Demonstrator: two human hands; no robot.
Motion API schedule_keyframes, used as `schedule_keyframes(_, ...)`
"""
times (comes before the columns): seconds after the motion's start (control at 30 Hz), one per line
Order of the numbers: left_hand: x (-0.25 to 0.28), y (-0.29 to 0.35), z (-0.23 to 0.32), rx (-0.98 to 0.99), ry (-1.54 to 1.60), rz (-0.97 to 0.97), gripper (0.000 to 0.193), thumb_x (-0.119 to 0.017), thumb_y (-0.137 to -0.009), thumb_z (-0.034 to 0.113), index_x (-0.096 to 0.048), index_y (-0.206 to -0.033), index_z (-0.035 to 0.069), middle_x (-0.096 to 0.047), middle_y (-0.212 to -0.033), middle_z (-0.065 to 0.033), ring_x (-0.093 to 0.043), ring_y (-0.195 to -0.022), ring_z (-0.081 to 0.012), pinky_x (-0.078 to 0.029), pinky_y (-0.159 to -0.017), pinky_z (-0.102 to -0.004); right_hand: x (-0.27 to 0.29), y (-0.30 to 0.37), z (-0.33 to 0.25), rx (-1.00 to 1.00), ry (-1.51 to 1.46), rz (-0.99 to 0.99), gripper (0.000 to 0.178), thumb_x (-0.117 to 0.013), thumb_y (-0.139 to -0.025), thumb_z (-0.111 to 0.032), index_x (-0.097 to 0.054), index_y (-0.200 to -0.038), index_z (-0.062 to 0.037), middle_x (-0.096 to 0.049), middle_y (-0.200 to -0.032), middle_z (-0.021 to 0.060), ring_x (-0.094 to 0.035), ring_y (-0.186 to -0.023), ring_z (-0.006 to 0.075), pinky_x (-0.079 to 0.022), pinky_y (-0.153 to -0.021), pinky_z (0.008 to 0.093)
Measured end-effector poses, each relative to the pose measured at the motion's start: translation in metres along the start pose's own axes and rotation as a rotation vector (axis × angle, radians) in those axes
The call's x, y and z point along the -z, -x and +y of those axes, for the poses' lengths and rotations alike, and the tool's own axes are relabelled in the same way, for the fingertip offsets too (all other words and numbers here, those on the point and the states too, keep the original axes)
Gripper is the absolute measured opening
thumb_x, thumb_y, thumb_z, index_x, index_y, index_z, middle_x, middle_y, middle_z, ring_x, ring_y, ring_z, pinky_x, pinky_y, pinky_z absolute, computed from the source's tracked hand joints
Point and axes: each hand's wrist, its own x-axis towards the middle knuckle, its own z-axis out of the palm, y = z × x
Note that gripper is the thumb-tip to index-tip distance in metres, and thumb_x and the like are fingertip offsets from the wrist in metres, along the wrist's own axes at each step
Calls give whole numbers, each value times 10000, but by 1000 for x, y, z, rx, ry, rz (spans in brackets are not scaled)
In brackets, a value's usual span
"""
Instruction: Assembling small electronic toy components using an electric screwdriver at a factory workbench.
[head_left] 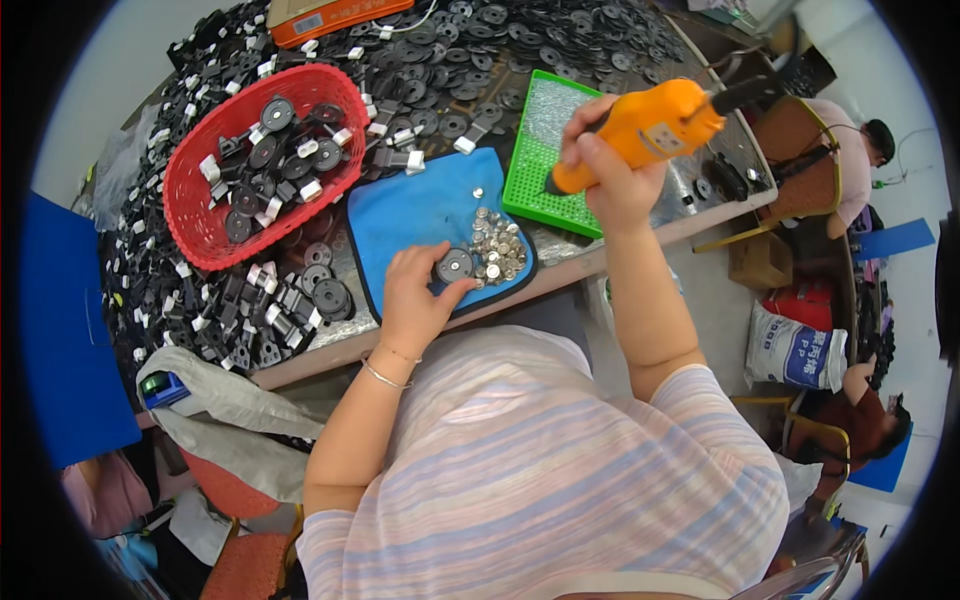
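My left hand (413, 290) grips a black round disc (455, 266) with a metal centre between thumb and fingers, just over a blue mat (395, 215). Right beside the disc lies a pile of small silvery round metal parts (498, 250). My right hand (622, 185) is wrapped round an orange electric screwdriver (650, 125), its dark tip pointing down at a green tray (516, 185). That tray has rows of small holes, and a heap of tiny silvery pieces (556, 108) fills its far end. Whether the tip touches the tray I cannot tell.
A red basket (180, 205) of black discs and white-ended parts stands to the left. Loose black parts (290, 310) cover the near left, and many black discs (560, 40) spread across the back. An orange box (335, 20) sits at the far edge. Other people sit at the right.
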Motion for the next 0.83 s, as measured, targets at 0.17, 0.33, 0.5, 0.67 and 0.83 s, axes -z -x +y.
schedule_keyframes(0.17,0,1,2,47,16,-12,488,-801,-620,218,-611,-1011,-3,-607,-939,-122,-537,-870,-294,-439,-775,-362,37,1,15,16,98,227,247,-623,-731,36,-507,-946,3,-575,-809,121,-566,-597,155,-469,-561,275)
schedule_keyframes(0.33,-1,1,-1,36,6,-9,488,-800,-621,225,-611,-1010,-2,-607,-929,-118,-536,-863,-290,-437,-774,-358,41,3,19,48,127,216,238,-616,-732,32,-503,-941,9,-581,-779,123,-572,-584,153,-475,-548,272)
schedule_keyframes(0.5,-3,1,-2,10,-10,8,488,-800,-620,234,-611,-1003,-3,-605,-910,-113,-535,-848,-285,-433,-764,-355,43,3,21,31,135,237,235,-616,-730,32,-506,-936,11,-582,-776,122,-572,-583,150,-476,-548,269)
schedule_keyframes(0.67,-2,1,0,5,-11,7,489,-798,-621,242,-611,-1000,-3,-605,-908,-114,-535,-842,-282,-432,-760,-353,45,3,23,30,109,249,224,-619,-733,30,-511,-929,9,-583,-775,121,-572,-583,150,-475,-549,269)
schedule_keyframes(0.83,-2,1,0,5,-12,5,486,-794,-629,239,-609,-1009,0,-605,-909,-114,-535,-844,-281,-430,-767,-356,49,3,24,8,82,210,248,-630,-740,18,-512,-957,3,-586,-791,129,-576,-592,155,-475,-552,271)
